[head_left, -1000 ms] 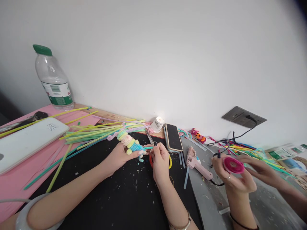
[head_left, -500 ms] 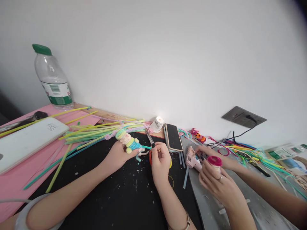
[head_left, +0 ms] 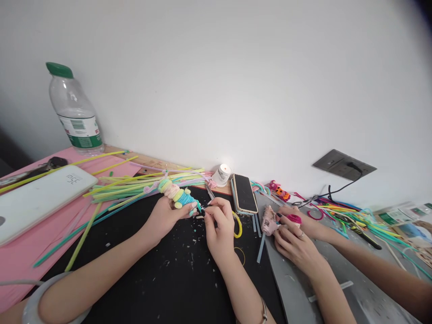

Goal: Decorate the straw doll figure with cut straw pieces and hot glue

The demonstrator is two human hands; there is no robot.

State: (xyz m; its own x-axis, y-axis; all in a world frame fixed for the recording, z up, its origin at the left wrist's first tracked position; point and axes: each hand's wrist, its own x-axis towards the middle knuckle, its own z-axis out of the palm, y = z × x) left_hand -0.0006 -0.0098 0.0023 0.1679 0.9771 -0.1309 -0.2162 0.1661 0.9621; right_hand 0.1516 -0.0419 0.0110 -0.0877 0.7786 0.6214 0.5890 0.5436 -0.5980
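My left hand (head_left: pixel 164 221) is closed around a small pipe-cleaner figure (head_left: pixel 173 192), wound in pale green, peach, yellow and blue, which tilts over the black mat (head_left: pixel 168 279). At the figure's lower right end sticks out a teal pipe-cleaner stem (head_left: pixel 199 207). My right hand (head_left: pixel 219 227) pinches with thumb and forefinger at the tip of this stem, close beside the left fingers. Partly hidden behind my right hand lie scissors (head_left: pixel 238 226) with a yellow handle loop; their blade points toward the wall.
At right, a co-worker's hands (head_left: pixel 297 238) hold a magenta coil (head_left: pixel 294 219) by a pink glue gun (head_left: pixel 269 221). A phone (head_left: pixel 245 193) and white paper cup (head_left: pixel 222 175) stand near the wall. Left are pipe cleaners (head_left: pixel 118 189), a white power bank (head_left: pixel 43 198) and a bottle (head_left: pixel 76 112).
My right hand has moved left and slightly down, closer to the figure, and less stem shows between the hands. The co-worker's hand has lowered the magenta coil toward the glue gun.
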